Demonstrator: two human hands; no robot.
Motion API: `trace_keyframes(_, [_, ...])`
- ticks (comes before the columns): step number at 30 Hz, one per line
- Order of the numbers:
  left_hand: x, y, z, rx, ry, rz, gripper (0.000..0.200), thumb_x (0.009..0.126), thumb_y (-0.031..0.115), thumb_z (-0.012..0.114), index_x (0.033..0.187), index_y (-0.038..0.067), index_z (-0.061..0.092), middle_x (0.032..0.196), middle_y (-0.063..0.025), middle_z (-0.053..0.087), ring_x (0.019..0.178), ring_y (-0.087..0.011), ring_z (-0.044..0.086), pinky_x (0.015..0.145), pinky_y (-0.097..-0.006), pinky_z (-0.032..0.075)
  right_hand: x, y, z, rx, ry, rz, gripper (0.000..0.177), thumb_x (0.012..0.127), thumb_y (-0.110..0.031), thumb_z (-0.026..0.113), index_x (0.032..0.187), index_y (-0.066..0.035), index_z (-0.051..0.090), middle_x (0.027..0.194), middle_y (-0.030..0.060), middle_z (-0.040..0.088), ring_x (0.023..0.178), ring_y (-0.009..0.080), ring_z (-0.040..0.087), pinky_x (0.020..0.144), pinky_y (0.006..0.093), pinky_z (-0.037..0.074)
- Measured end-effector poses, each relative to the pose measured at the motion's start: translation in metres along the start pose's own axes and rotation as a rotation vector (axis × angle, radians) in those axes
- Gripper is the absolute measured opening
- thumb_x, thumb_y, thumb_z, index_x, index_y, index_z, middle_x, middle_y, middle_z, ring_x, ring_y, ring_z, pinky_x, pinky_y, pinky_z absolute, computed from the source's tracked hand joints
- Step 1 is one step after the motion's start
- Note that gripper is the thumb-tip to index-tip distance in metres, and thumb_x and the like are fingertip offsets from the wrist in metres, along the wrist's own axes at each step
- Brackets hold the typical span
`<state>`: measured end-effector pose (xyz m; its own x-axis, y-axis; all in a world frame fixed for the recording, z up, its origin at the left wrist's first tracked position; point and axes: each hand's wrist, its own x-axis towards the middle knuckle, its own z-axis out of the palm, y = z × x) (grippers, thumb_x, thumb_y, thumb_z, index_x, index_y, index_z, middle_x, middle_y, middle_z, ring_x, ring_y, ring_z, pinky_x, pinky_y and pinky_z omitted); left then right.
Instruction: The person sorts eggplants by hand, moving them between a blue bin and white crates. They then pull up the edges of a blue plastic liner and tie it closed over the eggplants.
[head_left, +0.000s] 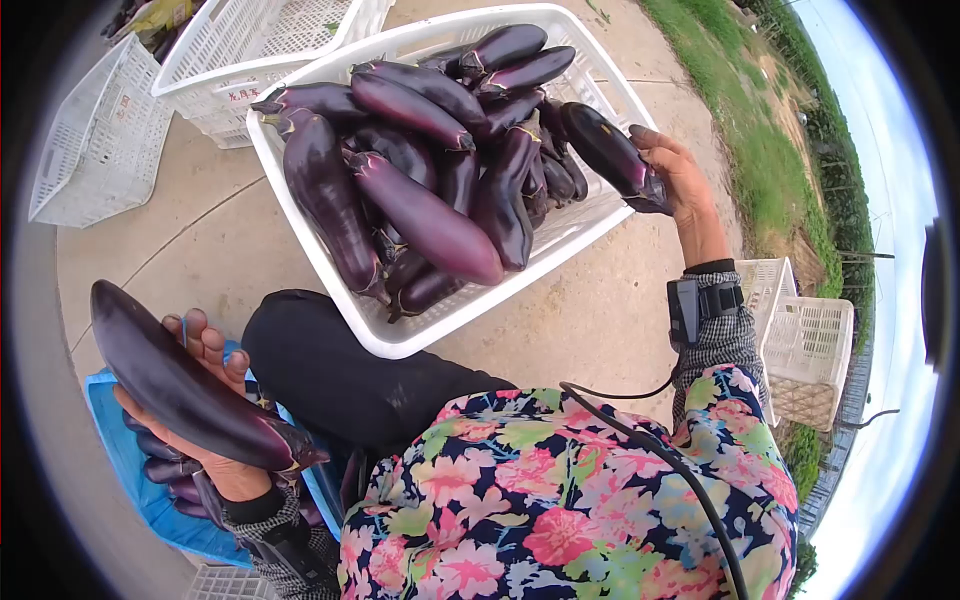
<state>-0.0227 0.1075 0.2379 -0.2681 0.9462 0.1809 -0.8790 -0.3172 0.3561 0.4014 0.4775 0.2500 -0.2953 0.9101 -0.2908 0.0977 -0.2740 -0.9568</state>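
A large dark purple eggplant [180, 375] lies across my left hand [212, 345], its stem end pointing toward my lap. The fingers curl up along its far side, and the eggplant hides much of the palm. My right hand [682, 185] grips another eggplant [606, 145] by its stem end, over the right rim of a white plastic crate [375, 340]. Many eggplants are heaped in that crate, among them a lighter purple eggplant [425, 215] on top. Below my left hand, a blue-lined container [150, 515] holds more eggplants, partly hidden by my arm.
Two more white crates, a near one [225, 105] and a farther one [105, 140], stand at the upper left. Stacked pale crates [810, 345] are on the right. The ground is concrete [200, 230], with grass [730, 110] beyond. A black cable [690, 475] runs over my floral clothing.
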Motion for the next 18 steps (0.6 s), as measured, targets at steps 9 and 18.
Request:
trace_keyframes(9, [0.03, -0.07, 0.024, 0.137, -0.073, -0.014, 0.059, 0.092, 0.053, 0.046, 0.132, 0.011, 0.048, 0.148, -0.0221, 0.026, 0.138, -0.04, 0.021, 0.109, -0.059, 0.022, -0.122, 0.02, 0.242, -0.26, -0.743, -0.837, 0.052, 0.075, -0.008, 0.062, 0.126, -0.004, 0.053, 0.143, 0.0197, 0.033, 0.13, 0.0354, 0.039, 0.107, 0.0419, 0.033])
trace_keyframes(18, [-0.019, -0.03, 0.007, 0.42, 0.06, 0.14, 0.043, 0.1, 0.04, 0.038, 0.139, 0.023, 0.041, 0.153, -0.0131, 0.022, 0.142, -0.0327, 0.018, 0.115, -0.0559, 0.02, 0.095, 0.054, 0.075, -0.497, 0.334, -0.399, 0.047, 0.076, -0.013, 0.066, 0.119, 0.004, 0.058, 0.105, 0.0202, 0.066, 0.098, 0.0263, 0.064, 0.085, 0.0334, 0.05])
